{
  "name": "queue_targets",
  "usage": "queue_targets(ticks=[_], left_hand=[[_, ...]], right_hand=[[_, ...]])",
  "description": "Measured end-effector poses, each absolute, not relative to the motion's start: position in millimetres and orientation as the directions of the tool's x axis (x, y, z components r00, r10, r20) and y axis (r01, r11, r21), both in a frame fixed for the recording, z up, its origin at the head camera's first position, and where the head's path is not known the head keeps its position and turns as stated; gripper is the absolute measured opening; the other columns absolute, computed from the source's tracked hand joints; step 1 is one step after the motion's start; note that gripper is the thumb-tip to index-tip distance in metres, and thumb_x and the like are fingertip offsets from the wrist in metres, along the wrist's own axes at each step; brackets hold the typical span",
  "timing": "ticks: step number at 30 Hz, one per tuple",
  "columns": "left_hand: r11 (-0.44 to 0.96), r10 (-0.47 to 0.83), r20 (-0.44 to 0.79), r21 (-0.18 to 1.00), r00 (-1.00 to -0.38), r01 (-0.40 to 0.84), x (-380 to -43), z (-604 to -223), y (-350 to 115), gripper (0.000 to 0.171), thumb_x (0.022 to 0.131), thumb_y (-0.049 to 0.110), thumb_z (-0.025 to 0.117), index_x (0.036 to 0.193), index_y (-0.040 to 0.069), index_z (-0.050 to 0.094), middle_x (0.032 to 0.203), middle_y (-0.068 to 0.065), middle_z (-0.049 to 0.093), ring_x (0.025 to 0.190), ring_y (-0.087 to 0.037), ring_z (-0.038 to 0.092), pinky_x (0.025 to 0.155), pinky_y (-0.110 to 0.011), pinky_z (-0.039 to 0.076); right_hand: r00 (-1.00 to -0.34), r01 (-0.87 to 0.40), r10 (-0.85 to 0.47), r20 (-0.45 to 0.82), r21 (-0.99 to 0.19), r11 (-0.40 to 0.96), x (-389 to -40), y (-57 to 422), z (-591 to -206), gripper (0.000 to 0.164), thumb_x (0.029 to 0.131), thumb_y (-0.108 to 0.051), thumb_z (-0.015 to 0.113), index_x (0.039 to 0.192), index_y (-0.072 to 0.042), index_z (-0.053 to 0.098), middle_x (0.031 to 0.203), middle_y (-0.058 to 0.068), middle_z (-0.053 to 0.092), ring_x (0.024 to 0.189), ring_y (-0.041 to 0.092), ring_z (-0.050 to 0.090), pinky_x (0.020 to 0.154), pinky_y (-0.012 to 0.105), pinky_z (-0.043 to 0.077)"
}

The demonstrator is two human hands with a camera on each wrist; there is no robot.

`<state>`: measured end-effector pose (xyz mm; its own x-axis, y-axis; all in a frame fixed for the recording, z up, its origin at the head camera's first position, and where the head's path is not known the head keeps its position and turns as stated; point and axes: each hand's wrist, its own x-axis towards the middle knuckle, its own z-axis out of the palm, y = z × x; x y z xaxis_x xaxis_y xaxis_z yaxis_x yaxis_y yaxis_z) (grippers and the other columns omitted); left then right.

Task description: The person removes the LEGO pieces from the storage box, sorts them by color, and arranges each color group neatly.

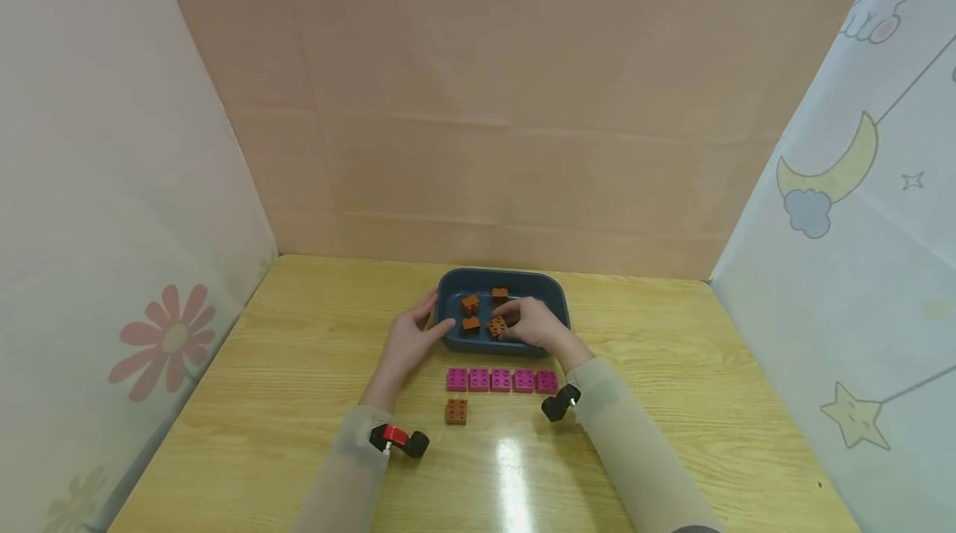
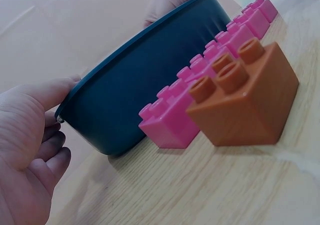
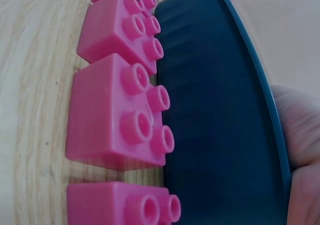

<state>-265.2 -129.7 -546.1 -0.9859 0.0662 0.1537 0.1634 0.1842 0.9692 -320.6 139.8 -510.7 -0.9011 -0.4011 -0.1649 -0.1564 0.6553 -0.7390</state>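
Note:
A dark blue plastic tray [image 1: 485,345] stands on the table, with orange toy building bricks [image 1: 470,304] lying inside. At its left end my left hand [image 1: 408,339] grips the rim, the thumb over the edge and the other fingers outside; the left wrist view shows this hold too. My right hand [image 1: 536,324] reaches over the front right side into the tray. Its thumb and fingers pinch an orange brick [image 1: 497,325], studs facing up. In the right wrist view, the tray wall [image 3: 215,100] hides the fingertips and that brick.
In front of the tray, several pink bricks [image 1: 501,380] form a straight row, studs up. One orange brick [image 1: 456,411] sits nearer me, below the row's left end. Cloth-covered walls [image 1: 485,143] rise at the back and both sides of the wooden table [image 1: 314,367].

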Motion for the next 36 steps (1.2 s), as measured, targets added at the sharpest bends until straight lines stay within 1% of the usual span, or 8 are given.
queue_targets(ticks=[8, 13, 16, 21, 26, 31, 36], left_hand=[[0.182, 0.067, 0.151, 0.970, -0.986, 0.161, -265.2, -546.5, -129.4, 0.077, 0.098, 0.026, 0.082, 0.161, 0.002, 0.044, 0.168, -0.008, 0.040, 0.158, -0.026, 0.033, 0.124, -0.040, 0.036], [0.179, 0.066, 0.165, 0.968, -0.984, 0.174, -264.1, -544.7, -129.2, 0.074, 0.099, 0.020, 0.081, 0.160, 0.000, 0.044, 0.169, -0.011, 0.040, 0.158, -0.030, 0.032, 0.124, -0.043, 0.035], [0.187, 0.060, 0.158, 0.968, -0.986, 0.166, -263.8, -544.3, -129.1, 0.073, 0.099, 0.019, 0.081, 0.160, 0.001, 0.045, 0.168, -0.009, 0.040, 0.157, -0.029, 0.033, 0.124, -0.042, 0.035], [0.198, 0.063, 0.145, 0.968, -0.987, 0.155, -263.3, -544.1, -129.5, 0.075, 0.098, 0.024, 0.082, 0.160, 0.001, 0.046, 0.168, -0.007, 0.041, 0.157, -0.027, 0.034, 0.124, -0.038, 0.036], [0.174, 0.073, 0.162, 0.970, -0.984, 0.173, -264.8, -544.8, -129.7, 0.077, 0.099, 0.026, 0.081, 0.160, -0.001, 0.044, 0.169, -0.011, 0.040, 0.158, -0.029, 0.032, 0.125, -0.042, 0.034], [0.169, 0.072, 0.164, 0.970, -0.984, 0.174, -264.6, -544.3, -130.2, 0.075, 0.099, 0.022, 0.081, 0.160, -0.002, 0.043, 0.169, -0.011, 0.040, 0.158, -0.030, 0.032, 0.125, -0.044, 0.034], [0.196, 0.069, 0.154, 0.967, -0.986, 0.165, -264.7, -543.6, -130.7, 0.077, 0.099, 0.026, 0.082, 0.160, -0.001, 0.044, 0.169, -0.010, 0.039, 0.157, -0.029, 0.033, 0.124, -0.041, 0.034]], right_hand=[[-0.902, -0.176, -0.407, -0.142, -0.742, 0.647, -319.2, 140.1, -511.2, 0.033, 0.091, -0.007, 0.086, 0.122, -0.013, 0.080, 0.121, 0.004, 0.075, 0.113, 0.025, 0.071, 0.096, 0.047, 0.061], [-0.919, -0.156, -0.375, -0.121, -0.761, 0.630, -318.4, 139.3, -507.0, 0.032, 0.091, -0.010, 0.087, 0.122, -0.014, 0.078, 0.117, 0.003, 0.076, 0.112, 0.024, 0.071, 0.097, 0.046, 0.061], [-0.927, -0.158, -0.362, -0.096, -0.776, 0.610, -316.8, 140.6, -504.5, 0.034, 0.091, -0.012, 0.088, 0.123, -0.013, 0.077, 0.118, 0.003, 0.077, 0.113, 0.025, 0.071, 0.097, 0.047, 0.061], [-0.935, -0.208, -0.354, -0.012, -0.789, 0.578, -313.5, 144.4, -501.2, 0.040, 0.090, -0.017, 0.089, 0.127, -0.013, 0.076, 0.122, 0.003, 0.076, 0.112, 0.023, 0.072, 0.096, 0.046, 0.061], [-0.936, -0.245, -0.347, 0.061, -0.819, 0.519, -305.1, 146.8, -494.3, 0.043, 0.092, -0.020, 0.088, 0.132, -0.013, 0.075, 0.125, 0.006, 0.075, 0.111, 0.025, 0.074, 0.093, 0.044, 0.063], [-0.936, -0.223, -0.347, 0.057, -0.861, 0.458, -287.2, 149.0, -489.3, 0.043, 0.094, -0.019, 0.085, 0.134, -0.013, 0.074, 0.134, 0.009, 0.071, 0.113, 0.029, 0.074, 0.091, 0.042, 0.065], [-0.934, -0.186, -0.357, 0.031, -0.893, 0.410, -265.6, 152.4, -487.9, 0.044, 0.095, -0.017, 0.083, 0.138, -0.015, 0.072, 0.141, 0.010, 0.068, 0.116, 0.032, 0.073, 0.089, 0.041, 0.065]])
